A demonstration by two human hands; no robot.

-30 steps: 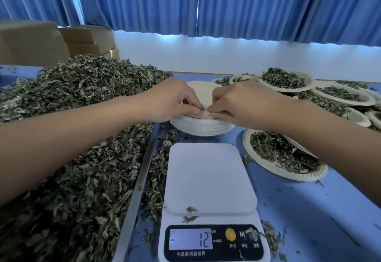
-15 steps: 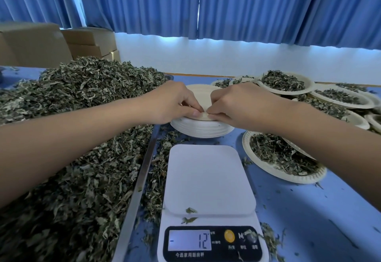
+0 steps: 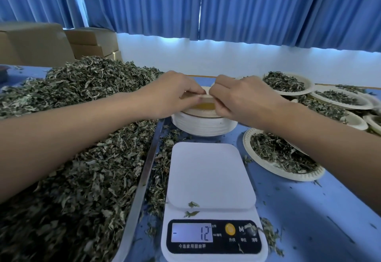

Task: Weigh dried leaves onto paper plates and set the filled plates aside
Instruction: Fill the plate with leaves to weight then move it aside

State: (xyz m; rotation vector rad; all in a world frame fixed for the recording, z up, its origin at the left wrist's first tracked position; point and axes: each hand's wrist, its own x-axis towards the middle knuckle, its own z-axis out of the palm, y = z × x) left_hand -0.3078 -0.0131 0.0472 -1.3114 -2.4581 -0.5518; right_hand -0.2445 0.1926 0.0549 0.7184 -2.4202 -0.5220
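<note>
Atop the plate stack (image 3: 204, 126), left hand (image 3: 171, 94) and right hand (image 3: 241, 100) share a pinching grip on the top plate (image 3: 204, 111) rim. I judge they are separating it; next it goes onto the scale (image 3: 208, 175) just short of the grip.

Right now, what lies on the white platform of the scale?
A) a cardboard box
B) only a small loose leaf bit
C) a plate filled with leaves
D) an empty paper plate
B: the scale bears no plate on its platform, only a small leaf bit near the front edge. The stack of empty plates stands behind it.
</note>
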